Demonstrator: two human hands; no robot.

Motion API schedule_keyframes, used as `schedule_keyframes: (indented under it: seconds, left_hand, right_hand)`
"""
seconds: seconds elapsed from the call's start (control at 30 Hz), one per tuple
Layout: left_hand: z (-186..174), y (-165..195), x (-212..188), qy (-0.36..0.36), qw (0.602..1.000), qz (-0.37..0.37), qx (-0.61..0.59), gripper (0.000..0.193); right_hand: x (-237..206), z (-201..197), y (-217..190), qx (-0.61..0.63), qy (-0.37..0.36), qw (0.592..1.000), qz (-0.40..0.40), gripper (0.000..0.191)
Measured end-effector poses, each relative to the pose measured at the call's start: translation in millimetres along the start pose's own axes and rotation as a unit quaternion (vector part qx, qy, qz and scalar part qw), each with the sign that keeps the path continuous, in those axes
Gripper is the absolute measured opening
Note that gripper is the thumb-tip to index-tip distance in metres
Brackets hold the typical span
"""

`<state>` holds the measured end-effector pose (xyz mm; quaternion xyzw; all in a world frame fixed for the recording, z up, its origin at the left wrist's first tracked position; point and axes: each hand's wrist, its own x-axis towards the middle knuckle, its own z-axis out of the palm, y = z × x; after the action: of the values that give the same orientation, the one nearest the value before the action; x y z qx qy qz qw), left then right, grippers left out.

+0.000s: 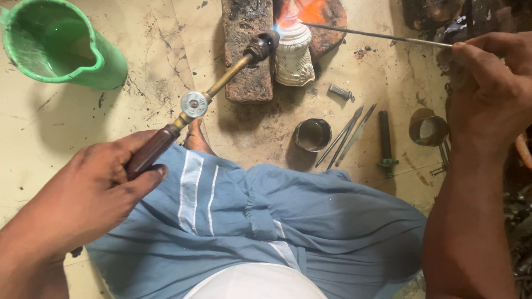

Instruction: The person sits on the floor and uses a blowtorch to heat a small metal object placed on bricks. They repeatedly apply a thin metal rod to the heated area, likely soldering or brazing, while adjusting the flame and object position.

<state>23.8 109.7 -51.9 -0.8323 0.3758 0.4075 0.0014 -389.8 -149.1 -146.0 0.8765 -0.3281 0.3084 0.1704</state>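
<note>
My left hand (91, 191) grips the dark red handle of a brass blowtorch (221, 83). Its nozzle points up and right at a white carved metal piece (293, 58), and a blue and orange flame plays over the piece's top. The piece stands beside a dark brick (244, 61) on the floor. My right hand (490, 91) pinches the end of a thin metal rod (366, 34) whose far tip reaches the flame at the piece's top.
A green plastic jug (52, 41) stands at the upper left. A small round metal tin (312, 134), tweezers (346, 135), a dark tool (385, 141) and a metal ring (428, 128) lie on the stained floor. Blue striped cloth (266, 221) covers my lap.
</note>
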Motion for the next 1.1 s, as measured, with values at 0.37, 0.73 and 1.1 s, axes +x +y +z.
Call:
schedule_keyframes:
  seconds: [0.37, 0.73, 1.1]
  left_hand:
    - [1, 5, 7, 0.007, 1.0, 0.015, -0.006, 0.05]
    - [3, 12, 9, -0.013, 1.0, 0.008, 0.007, 0.047]
    - [2, 18, 7, -0.023, 1.0, -0.001, 0.02, 0.047]
  right_hand:
    - [24, 1, 9, -0.06, -0.021, 0.995, -0.074, 0.025]
    - [25, 2, 12, -0.071, -0.035, 0.995, -0.065, 0.022]
    - [35, 2, 8, -0.079, -0.029, 0.993, -0.081, 0.02]
